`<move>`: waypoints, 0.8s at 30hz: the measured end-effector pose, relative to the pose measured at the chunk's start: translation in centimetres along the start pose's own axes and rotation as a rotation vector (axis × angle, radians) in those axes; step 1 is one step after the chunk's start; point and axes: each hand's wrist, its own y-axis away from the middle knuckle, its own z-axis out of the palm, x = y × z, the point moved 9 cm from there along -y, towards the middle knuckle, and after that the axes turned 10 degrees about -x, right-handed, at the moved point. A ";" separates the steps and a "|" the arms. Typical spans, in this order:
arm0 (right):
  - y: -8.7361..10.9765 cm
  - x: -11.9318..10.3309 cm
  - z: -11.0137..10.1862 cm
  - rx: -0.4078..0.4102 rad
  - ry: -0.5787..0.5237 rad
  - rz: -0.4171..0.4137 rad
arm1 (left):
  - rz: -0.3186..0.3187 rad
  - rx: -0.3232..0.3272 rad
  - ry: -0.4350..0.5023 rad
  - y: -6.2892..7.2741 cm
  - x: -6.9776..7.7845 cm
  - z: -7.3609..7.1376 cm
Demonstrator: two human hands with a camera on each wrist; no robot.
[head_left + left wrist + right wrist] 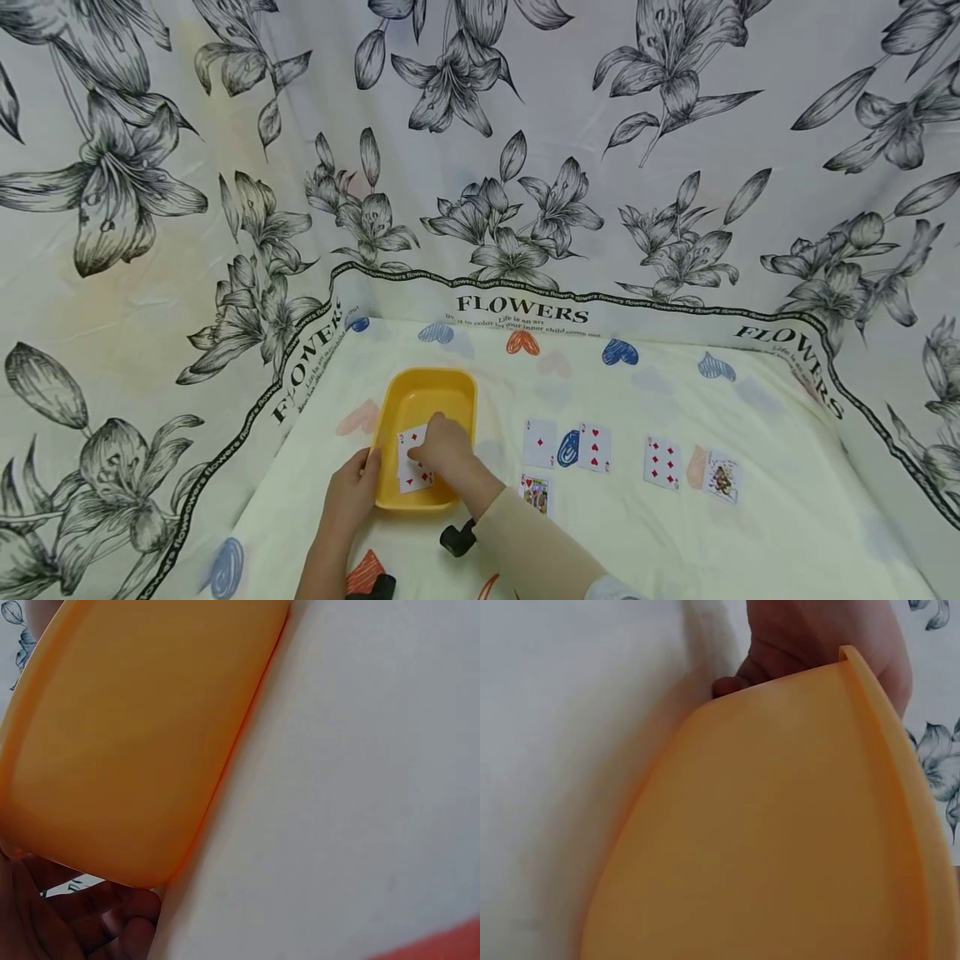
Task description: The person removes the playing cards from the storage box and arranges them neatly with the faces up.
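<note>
On heart-printed cloth [787,517], yellow tray [431,396]; behind, hanging flower-printed fabric [540,125].

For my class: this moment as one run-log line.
Left hand: holds yellow rounded-rectangular tray | Right hand: inside tray, touching white rectangular red-diamond card | Outside tray: face-up white cards on cream heart-print cloth

Head view: forward, down; wrist views: close, all sharing yellow tray [429,398].

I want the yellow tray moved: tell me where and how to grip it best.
Probably grip the yellow tray by both long-side rims, fingers outside, coming from left and right. Its long sides face left and right, and raised walls offer an edge; the left hand touches the left wall.
</note>
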 end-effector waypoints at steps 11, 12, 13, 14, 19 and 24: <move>-1.0 0.2 0.9 0.034 0.112 0.075 | 0.038 0.011 -0.009 0.1 0.3 -0.1; -1.0 0.1 0.9 0.038 0.130 0.079 | 0.036 0.009 -0.008 0.1 0.3 -0.1; -1.1 0.1 0.9 0.042 0.151 0.082 | 0.034 0.007 -0.008 0.0 0.4 -0.1; -1.2 0.0 0.9 0.046 0.170 0.082 | 0.031 0.005 -0.008 0.0 0.4 -0.1; -1.5 0.1 1.0 0.050 0.206 0.078 | 0.018 0.000 -0.007 -0.1 0.3 0.0; -2.0 0.3 1.2 0.047 0.206 0.087 | -0.001 0.004 -0.007 -0.1 0.1 0.1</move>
